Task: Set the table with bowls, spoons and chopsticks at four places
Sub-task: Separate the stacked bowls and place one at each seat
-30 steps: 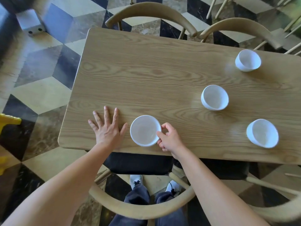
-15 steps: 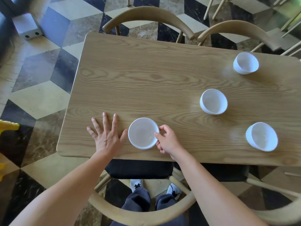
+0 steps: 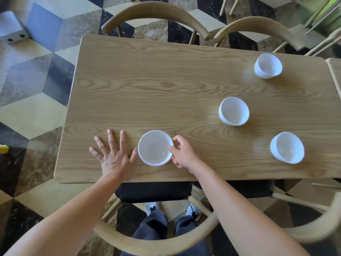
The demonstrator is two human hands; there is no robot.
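Several white bowls stand upright on the wooden table (image 3: 166, 74). The nearest bowl (image 3: 154, 147) sits close to the front edge, and my right hand (image 3: 182, 154) pinches its right rim between thumb and fingers. My left hand (image 3: 113, 154) lies flat on the tabletop just left of that bowl, fingers spread, holding nothing. A second bowl (image 3: 234, 111) stands mid-table, a third bowl (image 3: 287, 147) near the front right, a fourth bowl (image 3: 267, 65) at the far right. No spoons or chopsticks are in view.
Curved wooden chairs stand at the far side (image 3: 156, 13) (image 3: 258, 28) and at the near side (image 3: 156, 241). Another table's edge (image 3: 335, 74) abuts on the right. The floor has a chequered tile pattern.
The view has shifted slightly, so the table sits lower in frame. Both hands and the nearest bowl keep their places on the table.
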